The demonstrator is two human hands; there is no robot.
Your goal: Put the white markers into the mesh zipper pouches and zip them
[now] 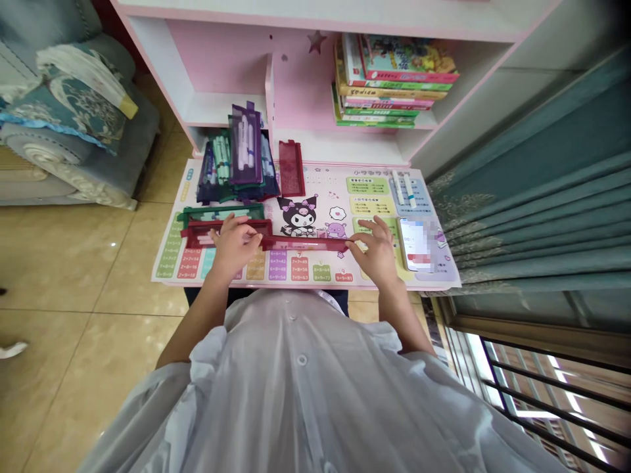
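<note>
On the printed desk mat [315, 190], both forearms reach forward from a white shirt, elbows bent, palms down. Hands well apart. Left hand [234, 246] over the mat's left half, its fingers [231, 223] lying across a dark red mesh pouch [256, 226] and beside the left end of a narrow red strip [304, 244]. Right hand [377, 251] right of the mat's centre, its fingertips [355, 244] touching the strip's right end. Strip spans the gap between the hands, lying level along the mat. Firmness of contact: cannot tell for either hand. Just behind the dark red pouch on the mat, a green mesh pouch [221, 212]. At the mat's far edge, a heap of mesh pouches [236, 171] and, right of it, a red mesh pouch [290, 169]. Near the mat's right edge, a phone [417, 244], screen blurred.
</note>
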